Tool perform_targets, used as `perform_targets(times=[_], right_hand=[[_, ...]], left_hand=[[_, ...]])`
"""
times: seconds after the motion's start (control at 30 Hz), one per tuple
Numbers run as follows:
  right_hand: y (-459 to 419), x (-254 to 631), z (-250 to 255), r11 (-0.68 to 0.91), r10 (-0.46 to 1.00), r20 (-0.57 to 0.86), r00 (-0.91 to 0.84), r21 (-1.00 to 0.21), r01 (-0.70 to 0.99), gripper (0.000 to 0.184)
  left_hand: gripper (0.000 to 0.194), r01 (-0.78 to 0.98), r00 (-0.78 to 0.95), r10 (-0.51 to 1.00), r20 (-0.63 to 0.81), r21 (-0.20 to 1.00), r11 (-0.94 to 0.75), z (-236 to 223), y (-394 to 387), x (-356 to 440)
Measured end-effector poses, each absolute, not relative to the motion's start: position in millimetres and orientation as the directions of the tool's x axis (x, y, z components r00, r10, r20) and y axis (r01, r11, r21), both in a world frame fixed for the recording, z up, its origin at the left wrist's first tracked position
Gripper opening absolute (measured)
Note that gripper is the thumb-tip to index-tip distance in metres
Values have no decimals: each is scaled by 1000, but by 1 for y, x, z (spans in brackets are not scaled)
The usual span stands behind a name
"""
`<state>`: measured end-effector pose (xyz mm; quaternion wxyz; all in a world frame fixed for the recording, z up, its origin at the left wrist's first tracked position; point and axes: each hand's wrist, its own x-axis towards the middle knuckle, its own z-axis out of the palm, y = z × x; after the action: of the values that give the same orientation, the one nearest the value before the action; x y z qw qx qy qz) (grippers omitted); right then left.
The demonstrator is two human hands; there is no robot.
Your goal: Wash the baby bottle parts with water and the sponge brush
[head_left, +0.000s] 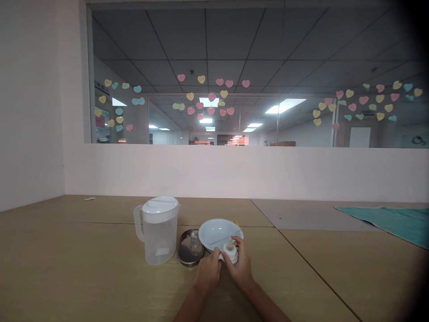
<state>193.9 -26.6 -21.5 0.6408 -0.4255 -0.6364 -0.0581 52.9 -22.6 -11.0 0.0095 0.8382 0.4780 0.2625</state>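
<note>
Close in front of me, a white baby bottle (pixel 230 254) with a clear teat on top is held between both hands. My right hand (pixel 241 267) is closed around its right side, thumb and fingers near the white collar. On the other side, my left hand (pixel 209 271) is closed with its fingertips at the bottle's left edge, on a small white part that may be a handle. Most of the bottle's body is hidden. Just behind it lies a pale plate (pixel 214 227) with a thin stick-like thing (pixel 224 237) across it.
Left of the hands stand a round metal dish (pixel 187 258) with a clear cap (pixel 195 241) in it and a lidded plastic pitcher (pixel 160 239). A green cloth (pixel 395 221) lies far right. A wall with a window (pixel 234 44) rises behind the table (pixel 83 268).
</note>
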Motion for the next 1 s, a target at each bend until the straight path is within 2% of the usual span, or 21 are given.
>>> perform_targets(times=[0.2, 0.37, 0.47, 0.63, 0.9, 1.0], right_hand=[[-25, 196, -19, 628, 455, 874, 170, -450, 635, 37], [-29, 197, -12, 660, 398, 915, 72, -340, 670, 28], [-32, 198, -9, 673, 397, 917, 41, -321, 667, 26], [-33, 199, -11, 701, 379, 925, 12, -296, 648, 27], [-35, 204, -8, 712, 426, 905, -11, -328, 621, 26], [-34, 206, -7, 726, 460, 886, -63, -334, 601, 27]], left_hand=[[16, 736, 431, 755, 494, 291, -611, -9, -26, 50], [18, 683, 530, 637, 560, 163, -712, 4, -31, 37], [23, 687, 527, 618, 583, 135, -714, 6, -32, 33], [25, 712, 478, 642, 600, 163, -683, -2, -28, 39], [27, 695, 422, 669, 612, 255, -672, -2, -26, 42], [28, 712, 428, 680, 595, 242, -659, 0, -27, 41]])
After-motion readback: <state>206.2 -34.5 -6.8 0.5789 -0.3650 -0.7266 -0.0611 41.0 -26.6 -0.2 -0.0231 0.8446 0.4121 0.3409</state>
